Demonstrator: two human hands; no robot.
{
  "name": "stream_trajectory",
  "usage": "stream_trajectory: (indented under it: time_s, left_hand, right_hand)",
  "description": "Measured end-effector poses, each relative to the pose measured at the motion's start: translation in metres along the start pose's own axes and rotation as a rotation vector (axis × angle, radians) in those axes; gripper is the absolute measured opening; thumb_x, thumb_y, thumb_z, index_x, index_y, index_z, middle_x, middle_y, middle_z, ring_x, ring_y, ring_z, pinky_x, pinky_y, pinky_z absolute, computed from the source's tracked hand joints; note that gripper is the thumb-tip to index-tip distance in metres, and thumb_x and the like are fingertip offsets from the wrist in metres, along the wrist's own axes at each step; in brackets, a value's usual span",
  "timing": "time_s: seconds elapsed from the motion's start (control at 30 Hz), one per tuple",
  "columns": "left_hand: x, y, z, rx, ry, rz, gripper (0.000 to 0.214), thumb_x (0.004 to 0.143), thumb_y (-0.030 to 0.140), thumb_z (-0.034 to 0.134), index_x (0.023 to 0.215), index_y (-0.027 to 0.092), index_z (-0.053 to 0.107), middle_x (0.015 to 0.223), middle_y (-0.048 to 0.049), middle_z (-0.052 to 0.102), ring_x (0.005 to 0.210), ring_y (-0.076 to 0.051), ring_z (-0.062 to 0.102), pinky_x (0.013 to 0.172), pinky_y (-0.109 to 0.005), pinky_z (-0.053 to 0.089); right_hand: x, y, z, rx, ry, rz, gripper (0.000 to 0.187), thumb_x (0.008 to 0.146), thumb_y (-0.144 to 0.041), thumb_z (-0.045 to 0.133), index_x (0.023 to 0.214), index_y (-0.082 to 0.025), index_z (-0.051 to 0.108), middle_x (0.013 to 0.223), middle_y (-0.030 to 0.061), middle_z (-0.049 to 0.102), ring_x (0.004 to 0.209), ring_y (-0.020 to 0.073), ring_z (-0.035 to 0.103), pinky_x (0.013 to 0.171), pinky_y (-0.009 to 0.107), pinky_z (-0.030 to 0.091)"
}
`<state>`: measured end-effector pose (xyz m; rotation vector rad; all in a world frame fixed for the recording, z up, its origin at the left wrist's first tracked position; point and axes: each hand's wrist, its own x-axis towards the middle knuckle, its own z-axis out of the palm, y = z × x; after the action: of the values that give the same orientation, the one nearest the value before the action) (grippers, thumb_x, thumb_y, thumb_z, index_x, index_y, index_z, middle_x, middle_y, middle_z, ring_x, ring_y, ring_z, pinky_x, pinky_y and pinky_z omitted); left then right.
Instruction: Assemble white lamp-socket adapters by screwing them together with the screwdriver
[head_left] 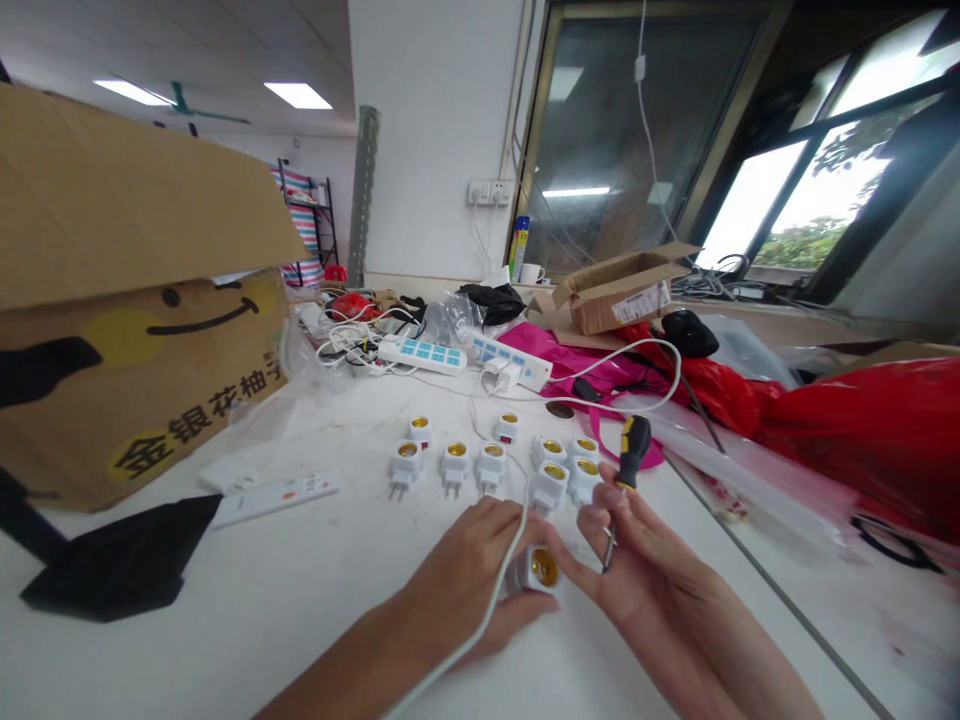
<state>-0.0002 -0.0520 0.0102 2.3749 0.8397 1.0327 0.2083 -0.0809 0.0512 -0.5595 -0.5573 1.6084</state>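
Note:
Low over the white table, my left hand [472,555] is closed around a white plug-in lamp socket [543,568], its brass-coloured opening facing me. Between the thumb and fingers of my right hand [656,585] is a screwdriver [634,452] with a black and yellow handle. Its handle points up and its shaft down, beside the held socket. A finger of my right hand reaches toward the socket; whether it touches is hard to tell. Several similar lamp sockets [455,460] stand just beyond my hands. A white cable [504,575] passes in front of my left hand.
At left stand a large cardboard box [135,400], a black object [124,560] and a white strip [277,497]. Power strips [422,353] and tangled cables lie at the back. A small open carton [619,295] is behind pink fabric; red plastic bags [862,415] fill the right.

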Motion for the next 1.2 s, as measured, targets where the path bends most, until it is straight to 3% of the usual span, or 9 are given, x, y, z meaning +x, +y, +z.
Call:
stream_trajectory:
  time_s: [0.1,0.23,0.33,0.43,0.6,0.77,0.93,1.1,1.2]
  left_hand:
    - [0.000,0.003,-0.002,0.012,-0.040,-0.056,0.055,0.084,0.028,0.097,0.129,0.013,0.071,0.129,-0.0161,0.078,0.121,-0.036,0.072,0.113,-0.051,0.056]
    - [-0.002,0.009,-0.005,-0.028,-0.087,-0.146,0.073,0.089,0.033,0.092,0.152,0.017,0.060,0.138,-0.0151,0.076,0.127,-0.035,0.071,0.117,-0.052,0.054]
    - [-0.002,0.012,-0.007,-0.017,-0.131,-0.186,0.079,0.090,0.036,0.091,0.159,0.017,0.055,0.143,-0.0159,0.074,0.130,-0.037,0.070,0.117,-0.054,0.055]
    - [-0.001,0.013,-0.005,0.000,-0.138,-0.191,0.077,0.089,0.035,0.092,0.155,0.016,0.059,0.143,-0.0171,0.074,0.131,-0.037,0.070,0.120,-0.053,0.054]
    - [0.002,0.013,-0.004,0.054,-0.166,-0.166,0.060,0.088,0.039,0.094,0.137,0.014,0.071,0.136,-0.0175,0.075,0.128,-0.037,0.070,0.117,-0.054,0.054]
    - [0.000,0.009,-0.002,0.064,-0.141,-0.122,0.055,0.090,0.042,0.092,0.132,0.013,0.073,0.133,-0.0162,0.075,0.125,-0.035,0.070,0.114,-0.050,0.055]
    - [0.001,0.008,-0.002,0.101,-0.173,-0.124,0.055,0.091,0.045,0.091,0.132,0.014,0.072,0.133,-0.0166,0.075,0.123,-0.037,0.071,0.112,-0.051,0.056]
    - [0.006,0.012,-0.007,0.119,-0.230,-0.138,0.084,0.090,0.044,0.092,0.159,0.012,0.056,0.138,-0.0203,0.073,0.125,-0.039,0.070,0.115,-0.055,0.056]
    - [0.007,0.012,-0.007,0.116,-0.225,-0.120,0.100,0.089,0.044,0.092,0.169,0.009,0.042,0.143,-0.0219,0.072,0.125,-0.041,0.070,0.114,-0.057,0.057]
  right_hand:
    - [-0.003,-0.003,0.002,-0.030,0.080,0.010,0.038,0.084,-0.024,0.100,0.115,-0.026,0.078,0.116,0.0013,0.078,0.106,0.0232,0.075,0.106,0.055,0.065]
    - [-0.009,-0.002,0.009,-0.202,0.138,-0.045,0.050,0.078,-0.027,0.104,0.118,-0.028,0.075,0.112,0.0015,0.076,0.085,0.0199,0.074,0.075,0.039,0.070]
    - [-0.011,0.001,0.009,-0.333,0.138,-0.130,0.050,0.082,-0.037,0.102,0.118,-0.029,0.069,0.099,-0.0009,0.073,0.081,0.0174,0.070,0.079,0.034,0.067]
    - [-0.007,0.004,0.005,-0.427,0.109,-0.175,0.046,0.086,-0.046,0.099,0.114,-0.028,0.066,0.084,-0.0042,0.063,0.072,0.0135,0.060,0.084,0.032,0.063]
    - [0.004,0.005,0.008,-0.388,0.029,-0.186,0.054,0.091,-0.075,0.082,0.109,-0.025,0.073,0.074,-0.0064,0.039,0.060,0.0117,0.038,0.064,0.029,0.058]
    - [0.012,0.003,0.022,-0.444,-0.067,-0.232,0.032,0.103,-0.056,0.078,0.115,-0.027,0.074,0.091,0.0005,0.061,0.077,0.0148,0.058,0.075,0.026,0.058]
    - [0.016,0.013,0.018,-0.507,-0.102,-0.271,0.028,0.105,-0.053,0.078,0.111,-0.026,0.073,0.099,0.0038,0.070,0.090,0.0176,0.067,0.084,0.028,0.060]
    - [0.020,0.022,0.000,-0.720,-0.097,-0.250,0.035,0.105,-0.062,0.074,0.115,-0.028,0.071,0.095,0.0036,0.070,0.090,0.0206,0.067,0.087,0.032,0.061]
    - [0.022,0.020,-0.004,-0.910,-0.088,-0.310,0.043,0.103,-0.068,0.073,0.114,-0.026,0.073,0.101,0.0073,0.073,0.095,0.0250,0.069,0.088,0.036,0.062]
